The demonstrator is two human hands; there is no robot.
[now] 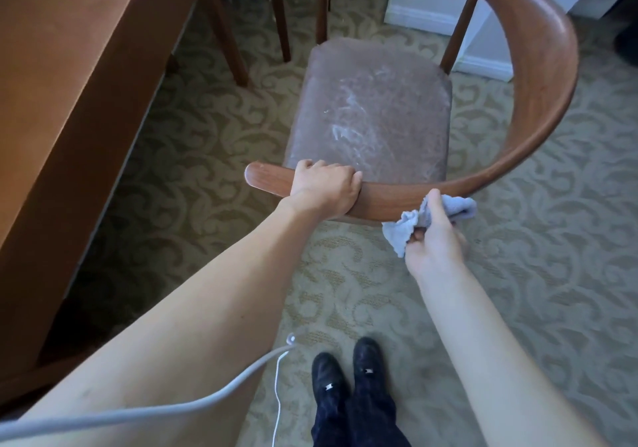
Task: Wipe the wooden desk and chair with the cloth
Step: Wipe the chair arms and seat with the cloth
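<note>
Risk: your left hand (324,187) only clasps the curved brown wooden chair (538,77) rail at frame centre; push hard with the bunched pale-blue cloth (407,225) your right hand (435,239) pinches, and it swivels.

Chair mid-frame, desk at left, cloth at armrest.
Wooden chair (538,77) w/ curved back/arm rail, brown seat pad w/ whitish smears. Light blue cloth (445,210) bunched, touching rail's outer edge nr its end. Wooden desk (69,67) just beside chair, reddish-brown top.
</note>
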